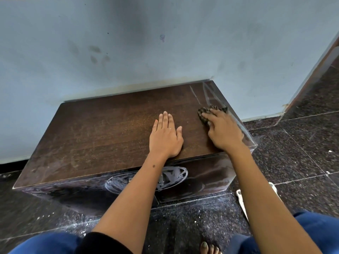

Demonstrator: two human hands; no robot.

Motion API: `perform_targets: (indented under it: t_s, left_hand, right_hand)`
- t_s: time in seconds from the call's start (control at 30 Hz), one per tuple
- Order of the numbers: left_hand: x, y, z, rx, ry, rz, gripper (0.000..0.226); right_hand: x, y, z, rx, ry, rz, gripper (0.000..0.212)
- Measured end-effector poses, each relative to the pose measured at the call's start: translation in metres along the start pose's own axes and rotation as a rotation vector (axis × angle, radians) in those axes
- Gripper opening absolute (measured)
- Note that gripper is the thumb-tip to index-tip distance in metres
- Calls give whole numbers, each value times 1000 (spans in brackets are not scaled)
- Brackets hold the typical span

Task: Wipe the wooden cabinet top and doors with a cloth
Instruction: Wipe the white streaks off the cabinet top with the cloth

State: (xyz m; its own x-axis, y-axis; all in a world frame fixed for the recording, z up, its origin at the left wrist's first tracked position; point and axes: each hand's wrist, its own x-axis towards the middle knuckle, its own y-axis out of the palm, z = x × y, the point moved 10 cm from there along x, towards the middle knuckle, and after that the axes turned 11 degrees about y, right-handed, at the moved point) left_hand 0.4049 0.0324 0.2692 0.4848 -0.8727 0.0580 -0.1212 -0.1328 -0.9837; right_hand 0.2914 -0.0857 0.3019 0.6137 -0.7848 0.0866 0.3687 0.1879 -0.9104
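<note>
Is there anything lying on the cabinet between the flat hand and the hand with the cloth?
No. In the head view, only bare dusty wood of the cabinet top shows between the left hand and the right hand pressing the cloth.

A low, dark wooden cabinet [102, 129] stands on the floor against a wall, its brown top dusty and streaked pale near the right rear corner. Its glossy front doors [201, 173] are closed and bear whitish smears. A dark patterned cloth [203, 113] lies bunched on the top's right side, near the edge.
</note>
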Motion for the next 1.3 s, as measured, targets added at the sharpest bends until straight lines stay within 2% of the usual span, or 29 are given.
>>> perform_targets:
  t_s: [0.1, 0.27, 0.53, 0.73, 0.93, 1.2, 1.3]
  left_hand:
    - [0, -1, 0, 5, -1, 8, 61]
    - [1, 0, 0, 13, -5, -6, 61]
    - [1, -1, 0, 8, -13, 12, 60]
    - [1, 1, 2, 18, -23, -3, 61]
    - [2, 1, 0, 28, -16, 21, 61]
    - [2, 0, 2, 36, -13, -19, 61]
    - [2, -1, 2, 37, -17, -20, 61]
  right_hand:
    - [21, 2, 4, -35, -6, 24, 43]
    - [-22, -2, -8, 6, -26, -143, 44]
    - [16, -1, 4, -11, -43, -22, 43]
    - [-27, 1, -13, 56, -13, -104, 42]
    - [40, 5, 7, 27, -10, -6, 43]
    - [1, 6, -7, 68, 53, -184, 45]
    - [29, 7, 5, 60, 49, -133, 46]
